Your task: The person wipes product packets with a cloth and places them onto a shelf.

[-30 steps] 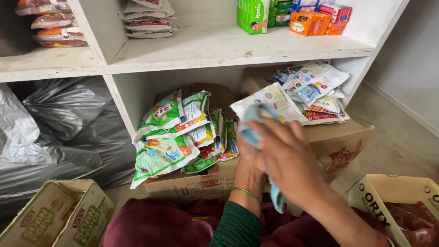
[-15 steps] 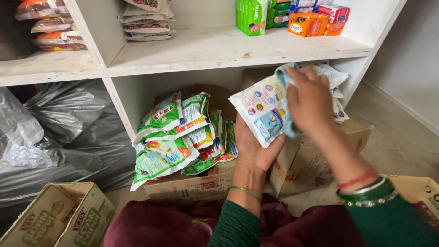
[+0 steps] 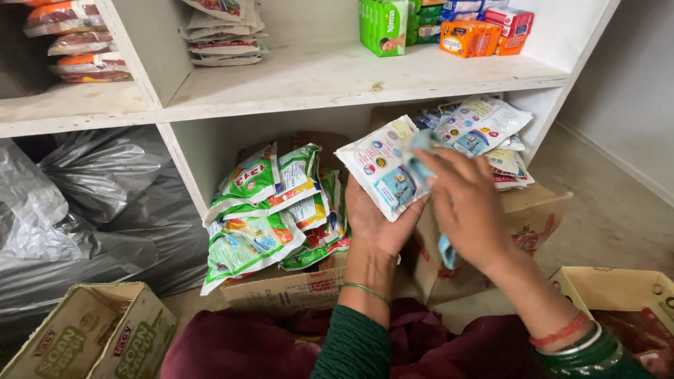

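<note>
The left hand (image 3: 375, 221) still grips the white sachet packet (image 3: 379, 167) upright before the lower shelf, while the right hand (image 3: 467, 203), fingers closed on a pale blue cloth (image 3: 421, 158), has slid down across its face since a moment ago, so the wiping looks underway.

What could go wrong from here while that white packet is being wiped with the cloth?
The left hand props the white packet only from below while the right hand rubs it with the light blue cloth, so it may slip. The green packets lean out over their cardboard box and might slide off if nudged.
</note>
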